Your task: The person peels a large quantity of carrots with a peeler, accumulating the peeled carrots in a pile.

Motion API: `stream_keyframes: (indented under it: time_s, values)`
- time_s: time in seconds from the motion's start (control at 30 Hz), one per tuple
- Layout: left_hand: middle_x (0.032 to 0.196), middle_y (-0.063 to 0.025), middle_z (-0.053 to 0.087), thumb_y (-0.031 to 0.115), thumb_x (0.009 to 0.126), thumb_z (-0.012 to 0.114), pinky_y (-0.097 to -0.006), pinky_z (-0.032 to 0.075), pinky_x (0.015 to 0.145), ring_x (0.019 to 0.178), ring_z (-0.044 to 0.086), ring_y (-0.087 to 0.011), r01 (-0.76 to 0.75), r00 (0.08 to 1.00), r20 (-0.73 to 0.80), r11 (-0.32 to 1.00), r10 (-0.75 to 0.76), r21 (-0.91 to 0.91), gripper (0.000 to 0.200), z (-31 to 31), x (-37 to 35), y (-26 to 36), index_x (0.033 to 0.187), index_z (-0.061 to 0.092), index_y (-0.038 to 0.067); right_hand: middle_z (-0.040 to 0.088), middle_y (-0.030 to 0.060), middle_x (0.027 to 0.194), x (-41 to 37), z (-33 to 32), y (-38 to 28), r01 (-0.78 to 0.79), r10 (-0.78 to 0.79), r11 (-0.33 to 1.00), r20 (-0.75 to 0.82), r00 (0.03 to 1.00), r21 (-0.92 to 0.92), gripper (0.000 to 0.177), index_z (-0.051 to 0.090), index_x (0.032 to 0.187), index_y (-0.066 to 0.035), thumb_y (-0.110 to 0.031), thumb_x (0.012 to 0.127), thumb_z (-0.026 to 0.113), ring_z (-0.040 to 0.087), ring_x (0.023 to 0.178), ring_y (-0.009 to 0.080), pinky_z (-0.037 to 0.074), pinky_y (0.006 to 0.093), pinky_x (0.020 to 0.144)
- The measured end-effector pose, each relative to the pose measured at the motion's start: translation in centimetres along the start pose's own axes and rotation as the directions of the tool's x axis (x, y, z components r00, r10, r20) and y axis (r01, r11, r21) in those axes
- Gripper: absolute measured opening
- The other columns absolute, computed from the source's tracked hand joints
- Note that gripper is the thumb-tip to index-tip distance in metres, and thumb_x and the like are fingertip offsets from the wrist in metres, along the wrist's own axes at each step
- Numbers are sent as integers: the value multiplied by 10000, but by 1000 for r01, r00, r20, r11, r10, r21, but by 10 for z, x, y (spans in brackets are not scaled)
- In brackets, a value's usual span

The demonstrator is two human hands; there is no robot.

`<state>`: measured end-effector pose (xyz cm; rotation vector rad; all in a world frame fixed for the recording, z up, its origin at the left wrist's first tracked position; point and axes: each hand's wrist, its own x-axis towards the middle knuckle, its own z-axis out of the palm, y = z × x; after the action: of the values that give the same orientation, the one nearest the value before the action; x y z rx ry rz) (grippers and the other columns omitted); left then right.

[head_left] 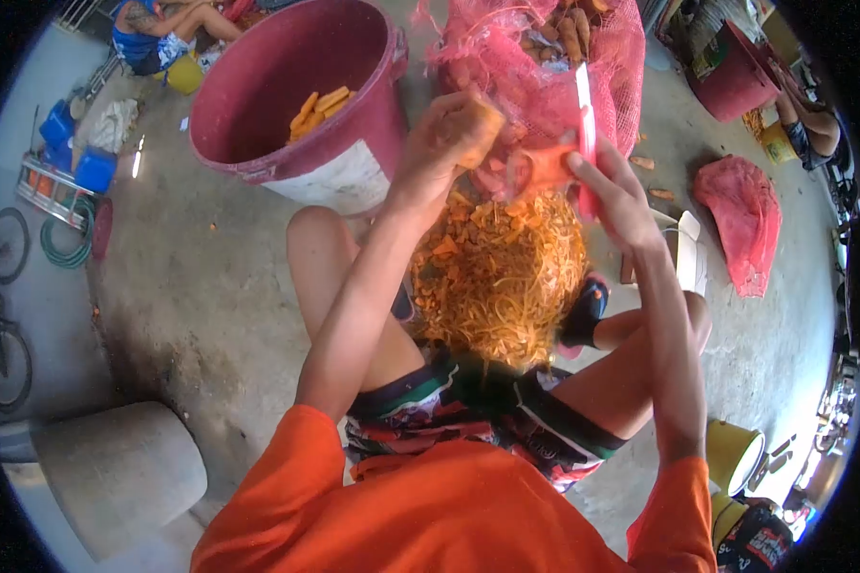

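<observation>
My left hand [452, 132] is wrapped around a peeled-looking carrot [484, 127], held over the front of a pink mesh sack. My right hand [617, 191] grips a knife [586, 105] with a pale blade pointing up and a pinkish-red handle. Between the two hands, a blurred flat orange piece [542, 172] reaches toward the right fingers. Below both hands, a heap of carrot peelings [506, 277] lies on the floor between my feet.
A large pink tub [301, 105] with several cut carrots [321, 111] stands front left. The mesh sack [626, 76] holds unpeeled carrots. A red sack [741, 224] lies right. Other people [167, 33] sit at the back left and far right. A grey drum [124, 468] stands lower left.
</observation>
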<state>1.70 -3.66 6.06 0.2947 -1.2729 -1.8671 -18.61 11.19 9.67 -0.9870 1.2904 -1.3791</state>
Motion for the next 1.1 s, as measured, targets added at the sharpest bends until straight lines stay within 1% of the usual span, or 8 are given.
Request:
stream_keyframes:
  time_s: [0.07, 0.2, 0.37, 0.47, 0.5, 0.6, 0.8, 1.1]
  values:
    - [1206, -47, 642, 218, 903, 782, -324, 575, 878, 1086, 654, -168, 83, 996, 17, 996, -82, -41, 471, 5, -4, 2, 1300, 556, 104, 550, -10, 1104, 6, 11, -12, 141, -133, 950, 49, 990, -277, 388, 492, 1371, -43, -249, 1054, 576, 501, 953, 48, 432, 221, 860]
    - [1183, -38, 637, 155, 868, 811, -316, 585, 900, 1101, 639, -143, 148, 989, 8, 988, -148, -51, 451, 11, -2, -8, 1243, 566, 100, 530, -6, 1162, 16, 26, -21, -28, 47, 940, 49, 998, -339, 434, 437, 1436, -84, -305, 1073, 527, 498, 987, 64, 465, 234, 800]
    - [1110, -78, 669, 122, 833, 845, -289, 566, 857, 1011, 653, -139, 32, 992, -120, 1000, -31, 1, 424, 20, 2, -3, 1152, 584, 23, 525, 1, 1146, 28, 20, 6, 121, -109, 972, 68, 992, -201, 446, 432, 1450, -102, -322, 1072, 520, 501, 924, 75, 466, 227, 734]
    - [1087, -97, 666, 96, 829, 840, -270, 561, 848, 982, 659, -144, -38, 986, -159, 993, 55, 111, 415, 16, 6, -6, 1133, 572, 7, 566, 66, 1181, 37, 2, 19, 153, -74, 937, 250, 965, -314, 478, 416, 1462, -55, -136, 1000, 507, 547, 1060, 137, 481, 297, 888]
    - [1085, -97, 666, 92, 826, 841, -271, 561, 852, 975, 658, -139, -96, 983, -138, 982, 119, 160, 415, 17, 7, -7, 1130, 572, 5, 575, 150, 1270, 32, 10, 26, 296, -256, 874, 151, 955, -386, 534, 404, 1468, -28, -132, 953, 500, 549, 1187, 236, 446, 392, 1011]
    - [1065, -91, 671, 88, 814, 848, -267, 553, 855, 959, 653, -127, -132, 980, -118, 968, 160, 214, 410, 21, 3, -12, 1113, 580, 3, 542, 231, 1363, 39, 2, 43, 376, -273, 726, 261, 926, -576, 574, 386, 1481, -20, -208, 953, 511, 503, 1287, 360, 395, 457, 1073]
    - [1036, -33, 672, 116, 803, 868, -245, 512, 840, 946, 637, -100, -211, 954, -106, 878, 282, 430, 414, 13, 7, -21, 1096, 588, 34, 574, 297, 1267, 26, 6, 39, 413, -367, 655, 211, 906, -633, 619, 374, 1486, -7, -200, 915, 516, 529, 1200, 469, 413, 507, 1018]
    - [992, -56, 673, 101, 769, 892, -247, 543, 837, 929, 652, -106, -320, 926, -89, 886, 368, 334, 436, 19, 12, -23, 1058, 579, 3, 638, 287, 1033, 22, 14, 21, 459, -409, 608, 240, 881, -648, 517, 475, 1376, -7, -152, 887, 565, 612, 963, 481, 483, 517, 805]
